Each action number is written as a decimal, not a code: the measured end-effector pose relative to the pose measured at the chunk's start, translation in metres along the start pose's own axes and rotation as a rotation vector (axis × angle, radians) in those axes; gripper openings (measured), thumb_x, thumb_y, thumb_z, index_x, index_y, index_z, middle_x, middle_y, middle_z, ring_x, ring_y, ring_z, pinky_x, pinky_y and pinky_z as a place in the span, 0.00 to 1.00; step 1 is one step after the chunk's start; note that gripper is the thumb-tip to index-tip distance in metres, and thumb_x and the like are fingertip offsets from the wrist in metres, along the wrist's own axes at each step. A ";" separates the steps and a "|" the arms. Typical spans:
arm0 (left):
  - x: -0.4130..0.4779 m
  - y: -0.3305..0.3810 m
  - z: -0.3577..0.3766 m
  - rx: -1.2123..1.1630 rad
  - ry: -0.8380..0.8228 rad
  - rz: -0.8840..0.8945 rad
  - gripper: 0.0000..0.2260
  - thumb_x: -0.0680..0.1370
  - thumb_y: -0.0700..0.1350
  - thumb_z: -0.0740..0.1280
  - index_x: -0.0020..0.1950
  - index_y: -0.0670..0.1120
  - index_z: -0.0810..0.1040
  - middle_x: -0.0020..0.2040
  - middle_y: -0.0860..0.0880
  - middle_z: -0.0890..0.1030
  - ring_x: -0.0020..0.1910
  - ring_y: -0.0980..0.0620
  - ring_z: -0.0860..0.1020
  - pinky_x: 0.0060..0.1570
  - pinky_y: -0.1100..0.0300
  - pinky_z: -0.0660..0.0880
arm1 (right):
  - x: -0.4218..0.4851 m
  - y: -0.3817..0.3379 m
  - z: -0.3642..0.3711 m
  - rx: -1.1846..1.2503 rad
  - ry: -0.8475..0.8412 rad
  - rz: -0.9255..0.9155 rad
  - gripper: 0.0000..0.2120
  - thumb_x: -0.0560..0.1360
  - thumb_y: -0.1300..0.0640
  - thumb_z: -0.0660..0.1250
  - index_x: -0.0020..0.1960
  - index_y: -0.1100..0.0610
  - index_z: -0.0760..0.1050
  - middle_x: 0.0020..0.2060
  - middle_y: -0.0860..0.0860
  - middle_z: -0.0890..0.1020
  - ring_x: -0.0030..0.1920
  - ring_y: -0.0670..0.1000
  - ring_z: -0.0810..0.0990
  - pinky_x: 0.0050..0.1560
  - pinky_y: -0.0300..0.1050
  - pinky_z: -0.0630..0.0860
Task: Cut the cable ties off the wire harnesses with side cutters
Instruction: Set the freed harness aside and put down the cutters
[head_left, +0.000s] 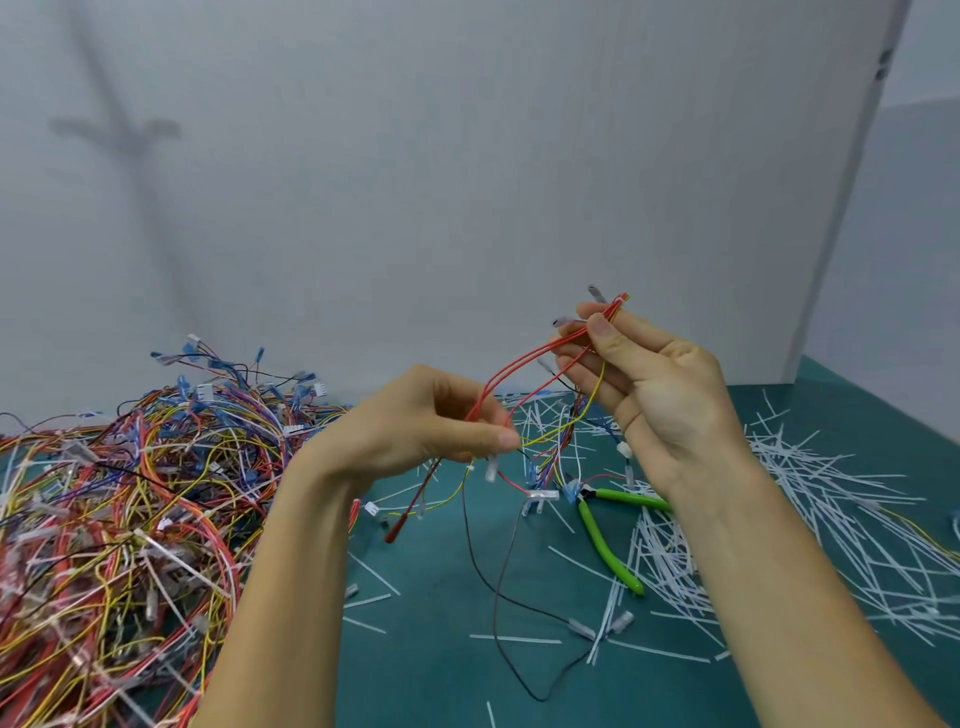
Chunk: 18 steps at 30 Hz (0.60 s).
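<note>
A wire harness (524, 364) of red, yellow and black wires hangs between both hands above the green mat. My left hand (421, 421) pinches its lower part between thumb and fingers. My right hand (654, 384) is raised, palm toward me, and pinches the red and yellow wire ends between thumb and fingertips. Loose ends with white connectors dangle below toward the mat. The green-handled side cutters (605, 530) lie on the mat under my right wrist, held by neither hand.
A big tangled pile of coloured wire harnesses (119, 509) fills the left of the green mat (441, 649). Several cut white cable ties (831, 519) lie scattered at the right. A pale wall panel (467, 182) stands close behind.
</note>
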<state>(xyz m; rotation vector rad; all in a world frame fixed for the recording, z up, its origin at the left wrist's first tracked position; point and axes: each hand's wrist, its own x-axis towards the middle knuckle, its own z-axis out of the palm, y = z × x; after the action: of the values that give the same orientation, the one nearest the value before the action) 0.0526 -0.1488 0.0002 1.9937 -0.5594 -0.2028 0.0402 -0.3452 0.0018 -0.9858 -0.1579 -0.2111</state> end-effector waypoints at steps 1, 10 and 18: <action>-0.001 -0.001 -0.001 0.032 -0.042 -0.016 0.09 0.70 0.49 0.74 0.41 0.44 0.83 0.35 0.47 0.82 0.36 0.55 0.77 0.42 0.61 0.76 | 0.000 0.000 0.001 0.002 0.004 -0.001 0.05 0.78 0.64 0.66 0.49 0.60 0.82 0.40 0.54 0.87 0.38 0.49 0.86 0.38 0.37 0.81; 0.004 -0.005 -0.004 0.058 0.162 0.009 0.06 0.80 0.40 0.66 0.44 0.41 0.78 0.37 0.46 0.80 0.33 0.51 0.81 0.44 0.53 0.81 | 0.000 0.000 0.001 -0.035 -0.058 -0.052 0.06 0.78 0.63 0.66 0.48 0.60 0.82 0.39 0.53 0.87 0.40 0.50 0.86 0.41 0.39 0.81; 0.001 -0.007 -0.014 -0.294 0.112 -0.110 0.46 0.64 0.77 0.44 0.57 0.47 0.82 0.55 0.49 0.85 0.56 0.51 0.83 0.58 0.52 0.76 | -0.006 0.003 0.005 -0.310 -0.340 -0.122 0.09 0.76 0.68 0.66 0.46 0.59 0.83 0.34 0.52 0.86 0.37 0.48 0.85 0.41 0.37 0.81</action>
<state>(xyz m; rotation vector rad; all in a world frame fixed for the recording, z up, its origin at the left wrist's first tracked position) 0.0610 -0.1349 0.0007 1.7380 -0.3275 -0.2262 0.0353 -0.3393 0.0006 -1.3190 -0.5086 -0.1815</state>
